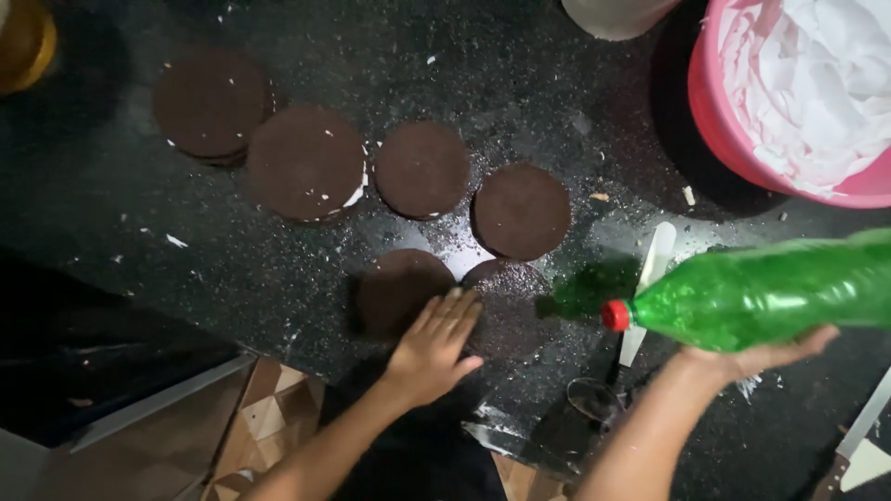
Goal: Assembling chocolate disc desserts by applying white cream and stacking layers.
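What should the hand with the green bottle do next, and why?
Probably tip the green bottle a bit further over the chocolate cake round beside the left hand. The right hand holds the bottle sideways with its red cap aimed at that round, which already looks wet and shiny.

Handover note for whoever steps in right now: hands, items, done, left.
Left hand: open, flat, palm down on the near-left brown cake disc.
Right hand: cradles a green plastic bottle on its side, red cap on, pointing left.
Second near disc looks wet. Four more discs behind, the one at rear right dry.
Pink tub of white cream far right, spatula under the bottle.
Done: discs laid out. Left: no cream on tops yet.
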